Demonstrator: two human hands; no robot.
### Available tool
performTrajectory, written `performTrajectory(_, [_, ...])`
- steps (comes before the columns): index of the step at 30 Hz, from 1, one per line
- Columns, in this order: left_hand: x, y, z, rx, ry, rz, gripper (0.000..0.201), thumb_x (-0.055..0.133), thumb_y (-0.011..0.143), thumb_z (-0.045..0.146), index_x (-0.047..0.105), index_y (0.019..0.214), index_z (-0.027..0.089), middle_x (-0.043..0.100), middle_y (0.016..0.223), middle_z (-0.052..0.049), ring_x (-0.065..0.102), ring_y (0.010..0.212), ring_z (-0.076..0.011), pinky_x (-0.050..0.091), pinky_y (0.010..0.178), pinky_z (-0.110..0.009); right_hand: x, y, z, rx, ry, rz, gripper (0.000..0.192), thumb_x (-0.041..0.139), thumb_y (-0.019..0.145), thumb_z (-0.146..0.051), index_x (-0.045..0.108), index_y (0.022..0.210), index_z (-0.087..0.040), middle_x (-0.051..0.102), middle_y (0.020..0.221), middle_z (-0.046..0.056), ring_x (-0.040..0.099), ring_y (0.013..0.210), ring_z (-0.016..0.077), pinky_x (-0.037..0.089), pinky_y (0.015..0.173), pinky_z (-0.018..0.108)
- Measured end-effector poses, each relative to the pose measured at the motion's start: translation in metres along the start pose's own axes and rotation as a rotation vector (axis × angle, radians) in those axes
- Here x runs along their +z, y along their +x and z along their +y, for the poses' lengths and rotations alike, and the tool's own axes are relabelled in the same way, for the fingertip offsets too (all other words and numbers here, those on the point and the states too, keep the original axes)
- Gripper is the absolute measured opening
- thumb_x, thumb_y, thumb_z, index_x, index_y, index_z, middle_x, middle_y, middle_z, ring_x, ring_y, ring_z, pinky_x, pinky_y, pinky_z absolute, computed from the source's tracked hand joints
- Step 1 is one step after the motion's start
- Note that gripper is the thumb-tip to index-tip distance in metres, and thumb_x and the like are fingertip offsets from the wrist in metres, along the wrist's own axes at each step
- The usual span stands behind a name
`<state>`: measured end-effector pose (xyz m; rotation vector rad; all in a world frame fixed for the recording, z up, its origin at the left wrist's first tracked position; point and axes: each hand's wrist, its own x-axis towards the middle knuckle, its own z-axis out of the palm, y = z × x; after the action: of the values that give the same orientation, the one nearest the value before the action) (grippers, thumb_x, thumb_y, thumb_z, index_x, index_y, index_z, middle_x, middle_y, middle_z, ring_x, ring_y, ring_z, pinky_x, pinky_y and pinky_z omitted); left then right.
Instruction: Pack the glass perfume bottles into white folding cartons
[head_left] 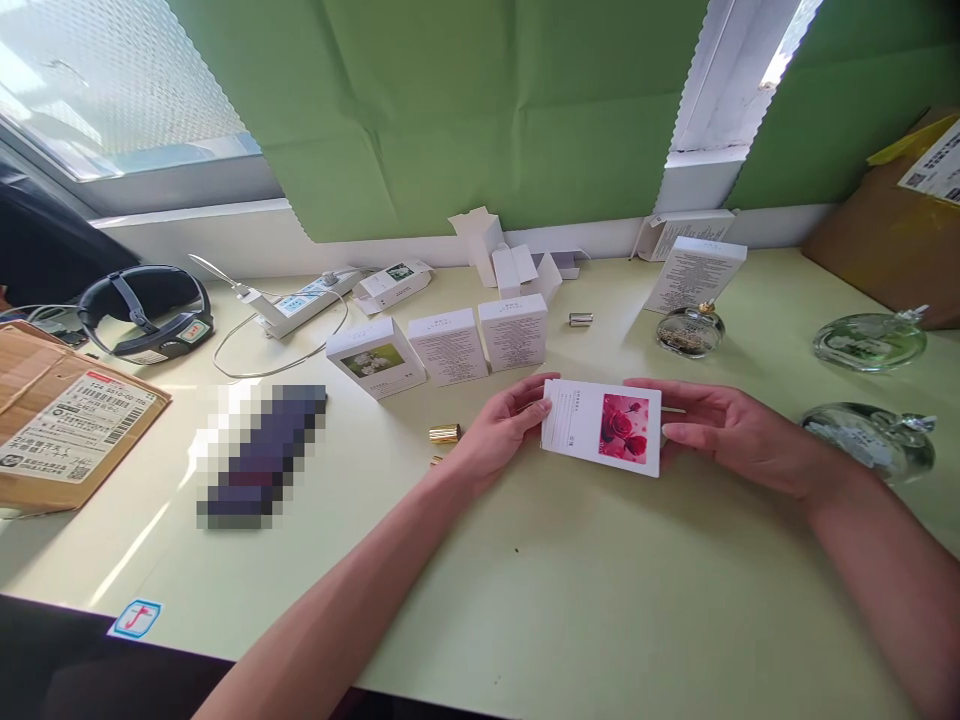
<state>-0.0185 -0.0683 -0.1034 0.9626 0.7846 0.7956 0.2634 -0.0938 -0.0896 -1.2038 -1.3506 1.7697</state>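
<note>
Between my two hands is a flat white box [577, 425] with a picture of red roses and small print. My left hand [499, 428] pinches its left end, thumb on top. At the right end, my right hand [731, 435] grips with the thumb at the edge and fingers behind. Behind it stand several white printed boxes, among them one with a white-flower picture [379, 362] and one with dense text [514, 335]. A gold cap [445, 433] lies beside my left wrist, and a silver cap [580, 320] lies farther back.
Glass perfume bottles stand at right: a dark-flecked one [690, 335], a green one [870, 342] and a clear one [862, 440] by my right forearm. Opened white cartons [514, 265] lie near the window. At left are a power strip [311, 300], a headset [146, 315] and a parcel [75, 430].
</note>
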Motion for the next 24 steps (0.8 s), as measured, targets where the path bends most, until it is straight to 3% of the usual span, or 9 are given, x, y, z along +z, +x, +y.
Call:
performTrajectory(10, [0.0001,0.0002,0.0008,-0.013,-0.015,0.006,0.044,0.07,0.087,0.032,0.062,0.13,0.024,0.059,0.138,-0.01,0.054,0.127,-0.0271,0.044,0.105,-0.04,0.0039,-0.0004,-0.0041,-0.008,0.013,-0.015,0.054,0.071,0.085,-0.036,0.059,0.138,-0.034,0.071,0.124,0.006,0.068,0.099,0.0256,0.057,0.085,0.039])
performTrajectory(19, [-0.0014,-0.0003,0.0008,-0.006,-0.006,-0.017,0.043,0.067,0.09,0.031,0.06,0.132,0.024,0.056,0.142,-0.01,0.053,0.129,-0.0265,0.043,0.106,-0.039,0.0047,-0.0026,-0.0068,-0.002,-0.01,0.002,0.058,0.071,0.086,-0.037,0.056,0.141,-0.029,0.072,0.122,0.009,0.069,0.094,0.0237,0.057,0.086,0.038])
performTrajectory(24, [-0.002,0.0004,-0.0002,-0.009,-0.011,-0.019,0.043,0.067,0.09,0.031,0.06,0.132,0.024,0.056,0.142,-0.009,0.053,0.129,-0.0266,0.044,0.105,-0.038,0.0047,-0.0024,-0.0066,-0.01,-0.011,0.007,0.055,0.071,0.085,-0.036,0.058,0.139,-0.032,0.071,0.124,0.007,0.067,0.103,0.0268,0.057,0.087,0.04])
